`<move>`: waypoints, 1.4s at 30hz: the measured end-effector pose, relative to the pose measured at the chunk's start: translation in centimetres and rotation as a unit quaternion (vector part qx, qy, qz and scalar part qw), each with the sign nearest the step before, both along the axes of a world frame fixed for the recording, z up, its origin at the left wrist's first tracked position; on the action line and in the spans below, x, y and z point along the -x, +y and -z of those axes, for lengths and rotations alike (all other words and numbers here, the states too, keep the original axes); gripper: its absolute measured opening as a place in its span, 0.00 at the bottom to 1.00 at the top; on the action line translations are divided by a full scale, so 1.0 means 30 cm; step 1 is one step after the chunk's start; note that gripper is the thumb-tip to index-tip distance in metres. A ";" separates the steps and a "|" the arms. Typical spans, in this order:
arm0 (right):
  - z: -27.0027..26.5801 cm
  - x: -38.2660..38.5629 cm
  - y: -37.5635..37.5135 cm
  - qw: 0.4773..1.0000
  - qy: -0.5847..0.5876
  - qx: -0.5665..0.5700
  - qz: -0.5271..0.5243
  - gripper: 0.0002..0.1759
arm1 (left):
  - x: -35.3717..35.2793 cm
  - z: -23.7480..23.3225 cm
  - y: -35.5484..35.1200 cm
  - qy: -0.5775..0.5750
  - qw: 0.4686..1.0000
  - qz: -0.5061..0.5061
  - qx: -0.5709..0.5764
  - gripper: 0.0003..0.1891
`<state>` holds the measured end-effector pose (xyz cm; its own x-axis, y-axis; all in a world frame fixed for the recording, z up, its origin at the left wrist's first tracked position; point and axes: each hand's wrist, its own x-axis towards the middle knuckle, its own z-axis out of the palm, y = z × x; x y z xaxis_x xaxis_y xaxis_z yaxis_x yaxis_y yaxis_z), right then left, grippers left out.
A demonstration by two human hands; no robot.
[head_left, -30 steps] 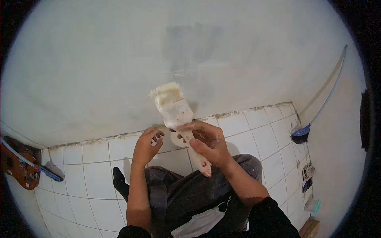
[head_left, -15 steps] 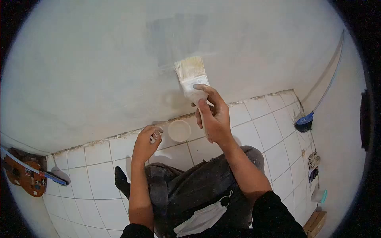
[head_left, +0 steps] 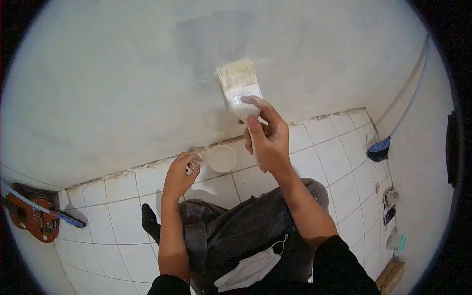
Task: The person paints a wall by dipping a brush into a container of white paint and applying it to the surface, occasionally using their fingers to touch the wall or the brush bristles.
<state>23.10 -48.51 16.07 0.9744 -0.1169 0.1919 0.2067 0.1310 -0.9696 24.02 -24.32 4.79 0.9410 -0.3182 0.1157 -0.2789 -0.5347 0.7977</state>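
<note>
My right hand (head_left: 269, 135) is closed round the handle of a wide paintbrush (head_left: 239, 81). The brush has pale bristles and a paint-smeared ferrule, and its bristles point up against the grey-white wall (head_left: 314, 59). A darker grey patch (head_left: 211, 39) shows on the wall above the bristles. Lower and to the left, my left hand (head_left: 182, 177) is curled, its fingertips whitish; whatever might be inside the fingers is hidden. Just right of it stands a round pale tub (head_left: 221, 158) on the floor at the wall's foot.
White tiles (head_left: 123, 221) cover the floor. A white face mask (head_left: 248, 270) lies on my lap. At far left are a guitar-shaped brown object (head_left: 39, 221) and a blue brush head (head_left: 71, 220). A blue broom (head_left: 378, 150) leans at the right, with a clear cup (head_left: 396, 242) and brown box (head_left: 391, 276) nearer.
My right hand and the paintbrush have moved slightly up and to the right along the wall. My left hand has stayed almost in place beside the tub.
</note>
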 end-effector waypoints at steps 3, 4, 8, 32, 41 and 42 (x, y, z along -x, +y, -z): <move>-0.018 -0.029 -0.006 1.000 -0.005 0.020 -0.001 0.19 | 0.000 0.002 -0.010 -0.005 1.000 0.002 0.007 0.10; -0.001 -0.039 -0.006 1.000 0.002 0.002 -0.009 0.18 | 0.000 0.002 -0.009 0.004 1.000 -0.001 -0.004 0.10; 0.007 -0.008 -0.002 0.999 0.040 0.005 -0.005 0.19 | -0.004 0.004 0.000 0.005 1.000 0.000 -0.006 0.10; -0.001 -0.038 0.094 0.999 0.031 -0.013 -0.024 0.18 | 0.005 -0.012 -0.007 0.002 1.000 0.013 -0.025 0.10; 0.149 0.019 0.132 0.998 0.020 0.030 -0.051 0.15 | 0.003 -0.001 0.006 -0.012 1.000 0.003 -0.012 0.09; 0.108 0.018 0.145 0.999 0.009 0.032 -0.037 0.15 | 0.006 -0.002 0.007 -0.013 1.000 0.002 -0.009 0.09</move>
